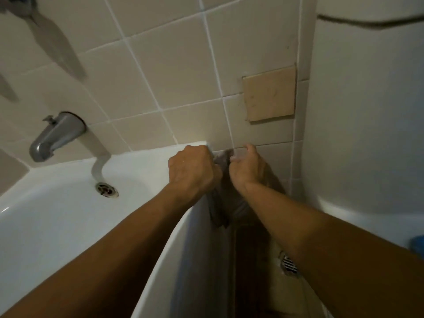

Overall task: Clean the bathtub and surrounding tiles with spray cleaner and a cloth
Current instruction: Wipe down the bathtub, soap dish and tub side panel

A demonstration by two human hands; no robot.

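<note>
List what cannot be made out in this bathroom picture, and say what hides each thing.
- Cloth, head view: mostly covered by the left hand and right hand; its full shape is unclear.
- Spray cleaner: none visible in the frame.
- Blue object: cut off by the right edge.
- Fixture above the spout: cut off at the top-left corner, blurred.

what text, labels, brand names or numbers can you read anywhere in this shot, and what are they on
None: no readable text shows in the head view.
The tub spout, the tub drain, the wall tiles and the tan patch on the wall bear no lettering.
The cloth held by the left hand and right hand shows no tag.
The blue thing at the right edge is cut off; nothing legible.
</note>
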